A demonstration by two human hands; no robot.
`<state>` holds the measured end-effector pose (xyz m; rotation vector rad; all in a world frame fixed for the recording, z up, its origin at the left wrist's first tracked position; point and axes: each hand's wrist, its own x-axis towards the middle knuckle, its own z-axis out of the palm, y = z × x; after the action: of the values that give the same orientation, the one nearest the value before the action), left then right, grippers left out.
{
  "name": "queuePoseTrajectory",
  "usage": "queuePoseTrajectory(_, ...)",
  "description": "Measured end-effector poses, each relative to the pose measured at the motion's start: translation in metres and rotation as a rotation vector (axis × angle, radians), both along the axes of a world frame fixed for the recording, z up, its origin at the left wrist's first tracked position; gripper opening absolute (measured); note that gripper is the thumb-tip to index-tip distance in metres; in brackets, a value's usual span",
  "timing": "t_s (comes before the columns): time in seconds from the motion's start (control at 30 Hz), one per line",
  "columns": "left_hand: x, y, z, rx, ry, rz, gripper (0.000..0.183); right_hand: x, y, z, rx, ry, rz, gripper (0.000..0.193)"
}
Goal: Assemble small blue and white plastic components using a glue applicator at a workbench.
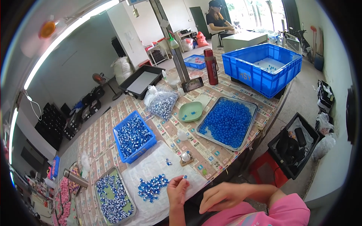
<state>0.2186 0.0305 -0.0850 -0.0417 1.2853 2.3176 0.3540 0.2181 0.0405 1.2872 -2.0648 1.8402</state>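
Near the table's front edge, my left hand (pixel 177 191) pinches a small blue bead-like piece (pixel 184 176) between thumb and fingertips. Just right of it, my right hand (pixel 218 197) is closed, its fingers bent down and pressed together. Whatever those fingers hold, if anything, is hidden. Left of my hands, a loose pile of small blue-and-white pieces (pixel 151 187) lies on a white sheet (pixel 147 213), with a few more pieces (pixel 168 162) above it. A small white-topped bottle (pixel 185 156) stands on a little block beyond my left hand.
A metal tray of blue beads (pixel 226 122), a green dish (pixel 190 112), a blue basket (pixel 134 137) and another tray of pieces (pixel 114 196) surround the sheet. Farther back stand a filled plastic bag (pixel 162 103), a red flask (pixel 210 67) and a large blue crate (pixel 260 71). A person (pixel 218 22) sits behind.
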Motion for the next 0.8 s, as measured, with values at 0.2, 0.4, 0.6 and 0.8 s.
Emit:
queuePoseTrajectory(0.2, -0.028, -0.035, -0.019, -0.888, 0.7, 0.229, 0.017, -0.014, 0.008, 0.113, -0.393, 0.548, 0.169, 0.018)
queuePoseTrajectory(0.4, -0.024, -0.03, -0.026, -1.112, 1.037, 0.324, 0.017, 0.013, 0.011, 0.143, -0.404, 0.696, 0.197, 0.017)
queuePoseTrajectory(0.6, -0.007, -0.027, -0.028, -0.994, 1.095, 0.393, 0.021, 0.049, 0.013, 0.152, -0.396, 0.781, 0.081, 0.011)
queuePoseTrajectory(0.8, 0.0, -0.035, -0.03, -1.007, 1.1, 0.451, 0.022, 0.062, 0.02, 0.152, -0.33, 0.967, 0.006, 0.008)
